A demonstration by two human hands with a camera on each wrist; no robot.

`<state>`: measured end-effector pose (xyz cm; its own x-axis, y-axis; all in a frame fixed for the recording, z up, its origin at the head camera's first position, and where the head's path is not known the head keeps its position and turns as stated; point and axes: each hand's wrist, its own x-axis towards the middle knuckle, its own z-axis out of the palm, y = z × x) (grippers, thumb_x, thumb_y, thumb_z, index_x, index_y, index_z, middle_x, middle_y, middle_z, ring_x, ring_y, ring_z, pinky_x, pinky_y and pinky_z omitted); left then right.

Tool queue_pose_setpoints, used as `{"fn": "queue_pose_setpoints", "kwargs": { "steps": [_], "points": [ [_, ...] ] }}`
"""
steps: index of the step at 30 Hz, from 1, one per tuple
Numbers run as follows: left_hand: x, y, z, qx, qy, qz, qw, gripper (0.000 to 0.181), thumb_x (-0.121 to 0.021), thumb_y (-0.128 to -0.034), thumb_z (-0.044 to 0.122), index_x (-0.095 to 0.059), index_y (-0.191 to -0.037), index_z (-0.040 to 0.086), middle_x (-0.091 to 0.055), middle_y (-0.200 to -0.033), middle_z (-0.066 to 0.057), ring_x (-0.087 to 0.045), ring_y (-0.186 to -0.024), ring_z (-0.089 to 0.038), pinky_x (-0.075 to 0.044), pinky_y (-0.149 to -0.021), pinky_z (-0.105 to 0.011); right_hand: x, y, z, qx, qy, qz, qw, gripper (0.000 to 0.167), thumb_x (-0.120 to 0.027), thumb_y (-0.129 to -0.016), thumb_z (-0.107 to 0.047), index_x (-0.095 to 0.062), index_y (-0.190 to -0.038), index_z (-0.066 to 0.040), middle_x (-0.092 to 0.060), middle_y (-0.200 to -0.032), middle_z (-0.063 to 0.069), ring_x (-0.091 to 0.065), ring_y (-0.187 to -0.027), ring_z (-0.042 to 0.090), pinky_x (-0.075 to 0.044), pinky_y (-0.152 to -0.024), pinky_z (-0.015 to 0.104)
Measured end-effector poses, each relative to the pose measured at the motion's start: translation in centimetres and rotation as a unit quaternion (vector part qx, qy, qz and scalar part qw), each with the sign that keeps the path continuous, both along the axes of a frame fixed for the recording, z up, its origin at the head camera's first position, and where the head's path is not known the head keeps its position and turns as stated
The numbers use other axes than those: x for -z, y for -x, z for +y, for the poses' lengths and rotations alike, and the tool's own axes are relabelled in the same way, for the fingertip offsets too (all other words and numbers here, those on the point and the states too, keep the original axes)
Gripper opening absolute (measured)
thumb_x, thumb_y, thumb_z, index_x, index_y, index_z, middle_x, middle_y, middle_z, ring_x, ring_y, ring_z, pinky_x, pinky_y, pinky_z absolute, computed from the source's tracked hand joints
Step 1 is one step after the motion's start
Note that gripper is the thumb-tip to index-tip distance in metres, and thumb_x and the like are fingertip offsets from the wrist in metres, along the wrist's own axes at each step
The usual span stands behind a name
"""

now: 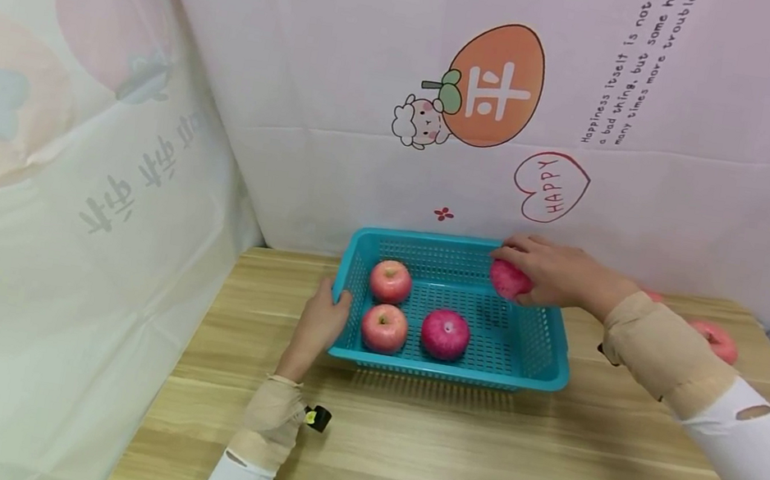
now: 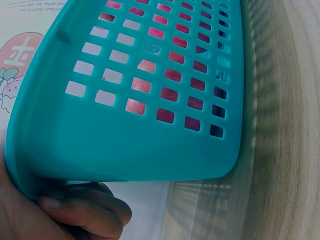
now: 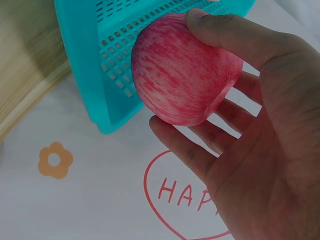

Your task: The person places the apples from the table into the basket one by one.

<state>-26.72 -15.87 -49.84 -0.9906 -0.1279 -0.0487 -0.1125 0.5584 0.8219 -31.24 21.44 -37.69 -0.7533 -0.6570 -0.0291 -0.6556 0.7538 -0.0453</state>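
Note:
A teal plastic basket [image 1: 440, 369] with slotted walls stands on the wooden table. The left hand [image 1: 325, 316] grips its left rim, and in the left wrist view curled fingers [image 2: 90, 207] show under the rim. Over the basket's back right part, the right hand [image 1: 559, 273] holds a red apple [image 3: 185, 70], thumb on one side and fingers on the other. Inside the basket lie two paler apples, one at the back left [image 1: 390, 281] and one at the front left [image 1: 383, 328]. A deep pink apple [image 1: 445, 334] sits beside the front one.
Right of the basket, a pinkish-red ring-shaped thing [image 1: 716, 342] lies on the table [image 1: 441, 464], and another reddish thing [image 1: 653, 296] is mostly hidden behind the right wrist. A printed white cloth [image 1: 346, 101] hangs just behind the basket, and another sheet [image 1: 52, 265] covers the left side.

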Motion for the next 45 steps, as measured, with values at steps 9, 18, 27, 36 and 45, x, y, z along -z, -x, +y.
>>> {"fn": "queue_pose_setpoints", "kwargs": {
  "steps": [9, 18, 27, 36, 45],
  "points": [
    [0.0, 0.1, 0.0, 0.003, 0.002, 0.0, 1.0, 0.046, -0.043, -0.1102, 0.036, -0.049, -0.147, 0.008, -0.068, -0.118, -0.018, -0.065, -0.097, -0.028, -0.054, -0.079, -0.043, 0.1, 0.3, -0.6, 0.0, 0.002, -0.002, 1.0, 0.081, -0.097, -0.075, -0.024, -0.059, -0.146, -0.014, -0.057, -0.143, 0.016, -0.054, -0.131, 0.041, -0.062, -0.083, 0.056],
    [0.3, 0.2, -0.2, 0.007, 0.0, 0.0, 1.0, 0.044, -0.043, -0.1107, 0.033, -0.049, -0.146, 0.007, -0.068, -0.115, -0.018, -0.065, -0.094, -0.027, -0.053, -0.075, -0.04, 0.3, 0.4, -1.2, -0.003, 0.001, -0.001, 1.0, 0.081, -0.096, -0.076, -0.023, -0.059, -0.147, -0.014, -0.057, -0.145, 0.017, -0.054, -0.132, 0.041, -0.062, -0.085, 0.057],
    [0.1, 0.0, -0.1, 0.004, -0.005, -0.001, 1.0, 0.044, -0.043, -0.1107, 0.034, -0.05, -0.145, 0.007, -0.067, -0.108, -0.017, -0.065, -0.09, -0.026, -0.051, -0.072, -0.037, 0.9, 0.7, -1.4, -0.019, 0.0, -0.001, 0.9998, 0.08, -0.096, -0.077, -0.024, -0.058, -0.147, -0.012, -0.056, -0.143, 0.017, -0.054, -0.132, 0.04, -0.062, -0.089, 0.056],
    [0.2, 0.2, 0.0, -0.001, -0.001, 0.005, 1.0, 0.04, -0.045, -0.1102, 0.034, -0.052, -0.141, 0.009, -0.067, -0.106, -0.017, -0.064, -0.09, -0.027, -0.051, -0.072, -0.038, 1.0, 1.0, -2.0, -0.012, -0.001, -0.011, 0.9999, 0.081, -0.095, -0.078, -0.024, -0.057, -0.148, -0.013, -0.055, -0.145, 0.017, -0.053, -0.133, 0.04, -0.061, -0.089, 0.057],
    [0.3, 0.2, -0.1, -0.001, 0.002, 0.008, 1.0, 0.038, -0.045, -0.1098, 0.034, -0.053, -0.136, 0.008, -0.064, -0.099, -0.015, -0.063, -0.087, -0.027, -0.05, -0.071, -0.037, 1.3, 1.2, -2.5, -0.011, -0.006, -0.01, 0.9999, 0.078, -0.093, -0.081, -0.025, -0.057, -0.149, -0.013, -0.055, -0.145, 0.017, -0.053, -0.133, 0.04, -0.06, -0.091, 0.057]
  ]
}}
